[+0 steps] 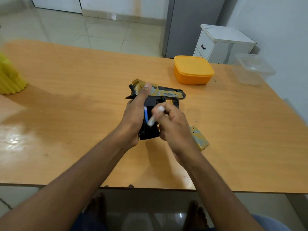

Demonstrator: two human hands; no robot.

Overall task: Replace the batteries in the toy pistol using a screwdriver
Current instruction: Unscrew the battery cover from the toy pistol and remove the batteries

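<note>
Orange-brown table [70,90] carries the job: nearest, the removed grip cover [200,139] lies aside, baring the battery bay. Left hand [133,120] clasps the toy pistol [164,94] to steady it while right hand [173,129] pinches a white battery [154,118] at the open grip, likely seating it. Farther back sits an orange lidded box [193,70].

Bare forearms, bare feet, blue trousers
</note>
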